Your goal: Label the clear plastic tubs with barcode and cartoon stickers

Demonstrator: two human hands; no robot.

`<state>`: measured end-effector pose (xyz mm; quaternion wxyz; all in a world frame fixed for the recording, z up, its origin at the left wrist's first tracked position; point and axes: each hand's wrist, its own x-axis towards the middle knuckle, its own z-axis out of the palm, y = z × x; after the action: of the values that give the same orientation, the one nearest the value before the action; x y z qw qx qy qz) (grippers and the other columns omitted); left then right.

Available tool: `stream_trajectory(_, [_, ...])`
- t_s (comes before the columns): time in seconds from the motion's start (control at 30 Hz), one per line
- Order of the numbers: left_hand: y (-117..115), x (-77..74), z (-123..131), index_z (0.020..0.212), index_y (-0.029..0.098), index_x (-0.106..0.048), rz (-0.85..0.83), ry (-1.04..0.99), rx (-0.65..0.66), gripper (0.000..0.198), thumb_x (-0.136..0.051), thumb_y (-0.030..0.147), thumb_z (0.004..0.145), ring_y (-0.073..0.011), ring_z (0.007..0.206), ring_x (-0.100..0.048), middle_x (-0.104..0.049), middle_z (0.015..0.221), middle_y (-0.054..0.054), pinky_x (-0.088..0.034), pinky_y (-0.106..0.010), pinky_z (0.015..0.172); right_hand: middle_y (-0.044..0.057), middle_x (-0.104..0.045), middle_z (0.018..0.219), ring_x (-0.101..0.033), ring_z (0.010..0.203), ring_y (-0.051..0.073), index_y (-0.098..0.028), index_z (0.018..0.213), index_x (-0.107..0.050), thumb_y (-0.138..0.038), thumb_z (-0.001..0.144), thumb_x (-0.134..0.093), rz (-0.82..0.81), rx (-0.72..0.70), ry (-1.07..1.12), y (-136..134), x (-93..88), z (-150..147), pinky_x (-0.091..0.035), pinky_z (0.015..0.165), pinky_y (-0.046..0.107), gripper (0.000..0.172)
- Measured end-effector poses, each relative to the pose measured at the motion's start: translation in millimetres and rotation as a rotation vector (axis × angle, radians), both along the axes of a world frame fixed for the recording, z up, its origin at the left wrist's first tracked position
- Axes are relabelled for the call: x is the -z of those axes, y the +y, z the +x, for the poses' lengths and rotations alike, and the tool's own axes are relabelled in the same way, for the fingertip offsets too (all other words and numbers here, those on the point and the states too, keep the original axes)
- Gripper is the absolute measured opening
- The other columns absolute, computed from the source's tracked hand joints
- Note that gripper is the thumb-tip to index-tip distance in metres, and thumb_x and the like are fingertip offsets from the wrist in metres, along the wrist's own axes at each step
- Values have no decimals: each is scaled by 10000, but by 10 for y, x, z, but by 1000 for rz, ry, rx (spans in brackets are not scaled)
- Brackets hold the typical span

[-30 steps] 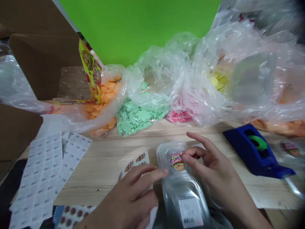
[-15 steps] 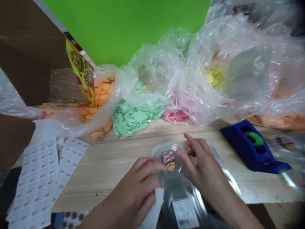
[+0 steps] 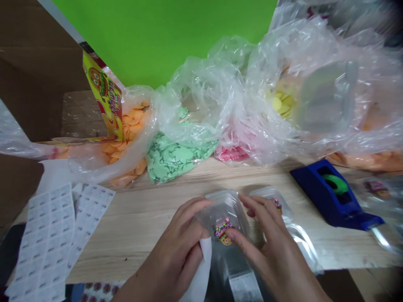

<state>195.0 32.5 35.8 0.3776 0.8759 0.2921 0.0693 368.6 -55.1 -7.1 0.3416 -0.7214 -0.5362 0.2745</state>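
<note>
My left hand has its fingers curled round a white paper sheet, with its fingertips at the left edge of a clear plastic container. A colourful burger-character sticker is on the container, and a white barcode label lies lower down. My right hand is open, its thumb on the sticker and its other fingers along the container's right edge. A second clear container with a similar sticker sits behind my right hand, partly hidden.
A blue tape dispenser stands to the right. Bags of orange, green, pink and yellow pieces line the back. Label sheets lie at the left; a cardboard box is behind them.
The stickered container has shifted toward me and tilted. My right thumb has moved down with the sticker, my left fingers have moved to the container's left edge, and the second container shows more.
</note>
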Motion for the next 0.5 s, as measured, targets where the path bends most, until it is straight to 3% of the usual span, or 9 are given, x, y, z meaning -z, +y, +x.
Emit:
stream_trajectory(0.13, [25,26,-16,883,216,-480,-88,-49,-36,257,-337,11,825,-186,1272,-345,-395,1345,-56,-347,-287,1006,33,-512,923,-530,789,163,-256,1119,-395,-290,826,-559,30,64,148,-2,84,-9,-492,670,307,337])
stream_trajectory(0.27, [36,62,-59,761,212,-473,-203,-190,-129,228,-346,36,831,-198,1206,-412,-438,1302,-42,-379,-300,961,44,-508,983,-528,831,170,-274,1258,-346,-351,821,-572,-6,47,121,-12,126,67,-493,709,324,498])
stream_trajectory(0.37, [10,59,-78,751,213,-493,-235,-279,-151,268,-317,33,840,-192,1171,-437,-478,1257,-35,-377,-302,947,28,-520,996,-537,852,157,-309,1244,-384,-316,847,-548,-7,-51,175,-35,72,108,-490,731,301,430])
stream_trajectory(0.5, [-14,55,-83,766,216,-511,-250,-325,-157,282,-319,24,843,-184,1164,-449,-503,1236,-27,-376,-289,944,3,-566,943,-550,832,145,-316,1148,-443,-245,810,-602,-19,41,364,-70,-34,26,-489,741,280,380])
